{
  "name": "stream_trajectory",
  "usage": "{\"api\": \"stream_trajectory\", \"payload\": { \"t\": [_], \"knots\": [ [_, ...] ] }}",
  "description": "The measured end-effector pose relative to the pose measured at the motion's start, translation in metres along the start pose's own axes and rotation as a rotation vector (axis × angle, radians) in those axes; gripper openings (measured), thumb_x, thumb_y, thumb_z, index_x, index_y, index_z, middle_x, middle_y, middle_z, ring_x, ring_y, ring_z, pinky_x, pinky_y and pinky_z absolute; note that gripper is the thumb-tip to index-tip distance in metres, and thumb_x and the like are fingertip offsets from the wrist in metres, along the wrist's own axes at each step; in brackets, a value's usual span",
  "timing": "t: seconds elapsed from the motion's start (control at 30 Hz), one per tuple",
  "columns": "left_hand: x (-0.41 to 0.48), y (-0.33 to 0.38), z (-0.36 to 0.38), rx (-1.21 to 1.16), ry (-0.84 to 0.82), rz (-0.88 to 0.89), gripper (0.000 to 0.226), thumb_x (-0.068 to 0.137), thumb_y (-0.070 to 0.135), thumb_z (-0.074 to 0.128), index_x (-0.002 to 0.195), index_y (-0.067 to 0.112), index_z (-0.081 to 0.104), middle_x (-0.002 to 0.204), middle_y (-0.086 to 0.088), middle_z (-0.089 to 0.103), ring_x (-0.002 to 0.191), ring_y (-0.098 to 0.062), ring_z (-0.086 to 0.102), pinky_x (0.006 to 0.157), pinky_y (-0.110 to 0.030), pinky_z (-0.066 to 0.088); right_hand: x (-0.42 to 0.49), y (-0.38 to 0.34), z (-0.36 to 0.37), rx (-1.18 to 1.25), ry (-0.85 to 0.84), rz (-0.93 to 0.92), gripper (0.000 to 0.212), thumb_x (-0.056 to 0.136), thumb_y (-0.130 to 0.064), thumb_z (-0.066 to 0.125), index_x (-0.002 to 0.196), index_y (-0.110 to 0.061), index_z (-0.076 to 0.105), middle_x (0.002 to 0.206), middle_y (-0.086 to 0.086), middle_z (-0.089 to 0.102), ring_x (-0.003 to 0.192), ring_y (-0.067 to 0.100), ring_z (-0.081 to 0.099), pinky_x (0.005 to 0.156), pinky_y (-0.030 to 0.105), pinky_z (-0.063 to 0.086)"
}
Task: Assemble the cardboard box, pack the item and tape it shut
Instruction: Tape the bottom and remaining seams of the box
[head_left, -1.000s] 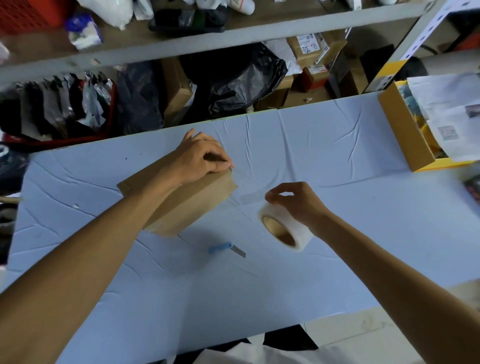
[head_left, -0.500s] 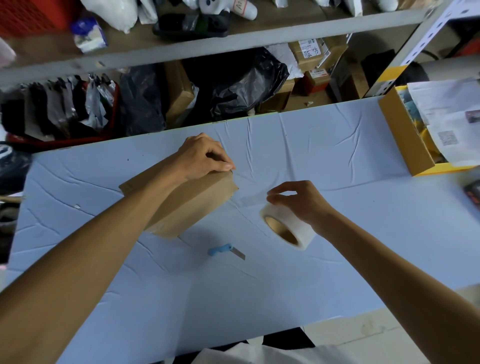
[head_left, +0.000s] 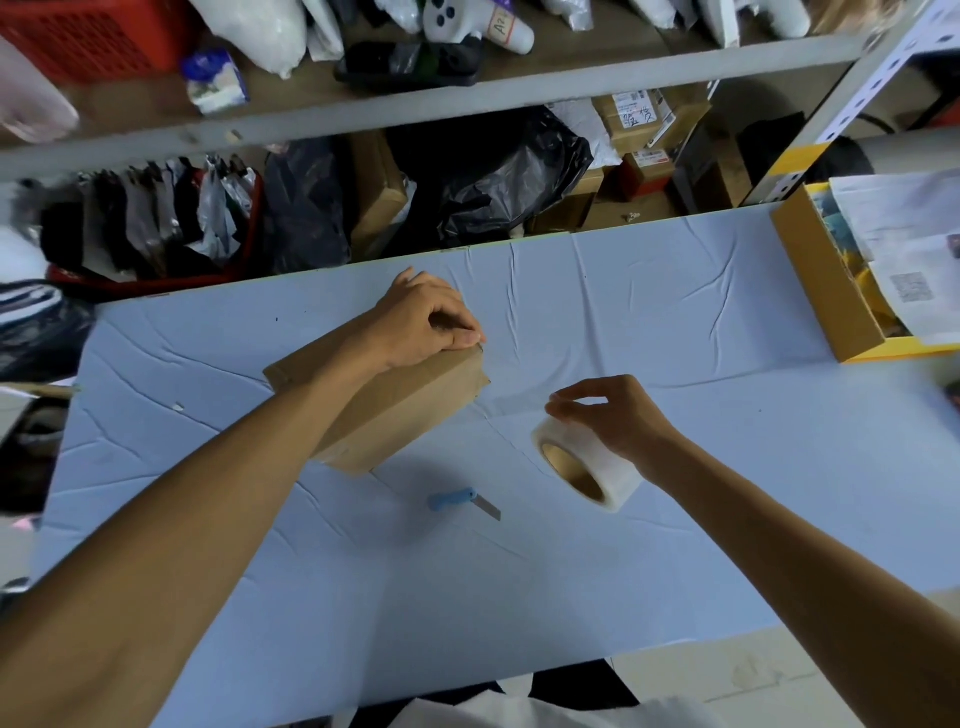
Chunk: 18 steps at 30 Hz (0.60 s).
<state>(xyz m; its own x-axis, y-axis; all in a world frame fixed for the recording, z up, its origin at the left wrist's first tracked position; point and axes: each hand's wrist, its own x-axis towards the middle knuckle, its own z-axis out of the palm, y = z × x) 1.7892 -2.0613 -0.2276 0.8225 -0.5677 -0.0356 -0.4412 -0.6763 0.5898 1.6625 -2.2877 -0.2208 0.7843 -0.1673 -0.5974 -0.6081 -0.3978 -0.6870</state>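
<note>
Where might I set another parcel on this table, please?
Free: the near table strip below the knife, the left end beside the cardboard box, the far stretch before the open carton. Crowded: the middle, where the left hand holds that box and the right hand grips the tape roll.

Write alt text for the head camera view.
A person's left hand holds the end of a cardboard box on a blue table, while the right hand grips a tape roll beside it. A blue knife lies nearer the person.
</note>
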Motion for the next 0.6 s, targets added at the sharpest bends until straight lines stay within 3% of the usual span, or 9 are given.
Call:
{"api": "stream_trajectory", "payload": {
  "t": [0.1, 0.17, 0.27, 0.4, 0.5, 0.6],
  "knots": [
    [0.001, -0.001, 0.001, 0.010, 0.005, -0.016, 0.007, 0.080, 0.031, 0.073, 0.087, 0.034, 0.075, 0.097, 0.012, 0.070, 0.110, -0.011, 0.050, 0.105, -0.032, 0.023, 0.002, 0.002, 0.004, -0.080, 0.015, 0.024, 0.033, 0.077, -0.041, 0.076, 0.099, -0.017, 0.074, 0.102, 0.006, 0.069, 0.076, 0.015, 0.059, 0.057, 0.022, 0.041],
    [0.000, 0.000, 0.000, 0.006, 0.012, -0.020, 0.006, 0.080, 0.030, 0.073, 0.086, 0.032, 0.075, 0.096, 0.012, 0.070, 0.109, -0.011, 0.051, 0.108, -0.037, 0.022, 0.004, 0.005, 0.008, -0.150, 0.031, 0.064, 0.041, 0.075, -0.045, 0.076, 0.095, -0.009, 0.073, 0.099, 0.010, 0.069, 0.084, 0.025, 0.062, 0.067, 0.029, 0.047],
    [0.000, 0.005, -0.001, 0.004, -0.018, -0.034, 0.005, 0.082, 0.029, 0.072, 0.083, 0.034, 0.073, 0.095, 0.015, 0.067, 0.115, -0.014, 0.049, 0.109, -0.037, 0.016, 0.001, 0.011, 0.012, -0.167, 0.043, 0.044, 0.039, 0.075, -0.051, 0.074, 0.092, -0.017, 0.073, 0.095, 0.004, 0.065, 0.086, 0.023, 0.060, 0.078, 0.036, 0.048],
    [-0.003, 0.016, -0.002, 0.021, -0.038, -0.050, 0.021, 0.085, 0.021, 0.070, 0.102, 0.032, 0.073, 0.125, 0.003, 0.058, 0.132, -0.010, 0.034, 0.111, -0.027, 0.003, -0.005, 0.010, 0.015, -0.169, 0.066, -0.015, 0.028, 0.076, -0.052, 0.072, 0.087, -0.026, 0.074, 0.090, -0.003, 0.062, 0.084, 0.019, 0.057, 0.075, 0.034, 0.046],
    [-0.011, 0.029, -0.004, 0.044, -0.044, -0.064, 0.028, 0.090, 0.019, 0.062, 0.114, 0.033, 0.068, 0.136, 0.001, 0.050, 0.131, -0.010, 0.039, 0.108, -0.030, 0.028, -0.006, 0.007, 0.018, -0.173, 0.049, -0.010, 0.029, 0.076, -0.051, 0.073, 0.088, -0.025, 0.074, 0.088, -0.002, 0.062, 0.074, 0.016, 0.056, 0.070, 0.031, 0.046],
    [-0.027, 0.045, -0.004, -0.013, 0.121, 0.018, 0.021, 0.090, 0.020, 0.057, 0.103, 0.025, 0.072, 0.113, 0.005, 0.065, 0.108, -0.009, 0.056, 0.092, -0.028, 0.045, -0.005, 0.006, 0.020, -0.168, 0.040, -0.026, 0.028, 0.076, -0.050, 0.073, 0.088, -0.025, 0.075, 0.092, -0.002, 0.063, 0.075, 0.015, 0.056, 0.071, 0.031, 0.046]
  ]
}}
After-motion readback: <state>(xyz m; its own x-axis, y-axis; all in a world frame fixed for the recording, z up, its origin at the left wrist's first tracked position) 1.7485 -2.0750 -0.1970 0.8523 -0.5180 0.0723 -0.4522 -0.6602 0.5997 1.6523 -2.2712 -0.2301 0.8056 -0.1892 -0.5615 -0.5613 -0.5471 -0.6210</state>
